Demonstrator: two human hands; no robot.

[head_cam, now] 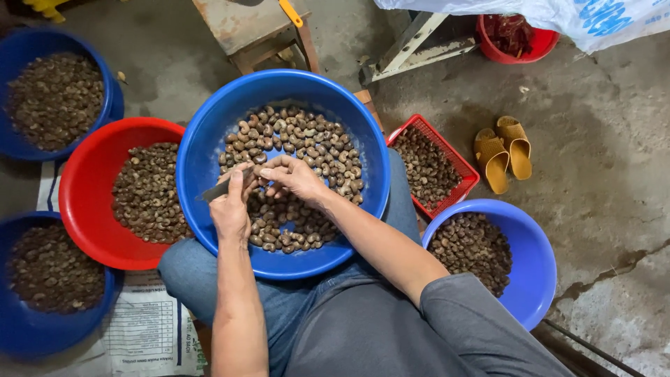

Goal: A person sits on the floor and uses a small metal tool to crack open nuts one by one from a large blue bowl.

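Note:
A large blue basin (209, 132) rests on my lap, half filled with brown cashew nuts (307, 143). My left hand (230, 206) grips a small knife (213, 190) whose blade points left over the basin. My right hand (293, 174) pinches a single nut (257, 170) against the left hand's thumb, just above the pile. Both hands meet near the basin's middle.
A red basin (87, 174) of nuts sits to the left, with blue basins at far left (105, 77), bottom left (14, 335) and right (537, 258). A red basket (464, 167) of nuts, yellow sandals (502, 150), a wooden stool (244, 28) and a red bucket (541, 45) stand on the concrete floor.

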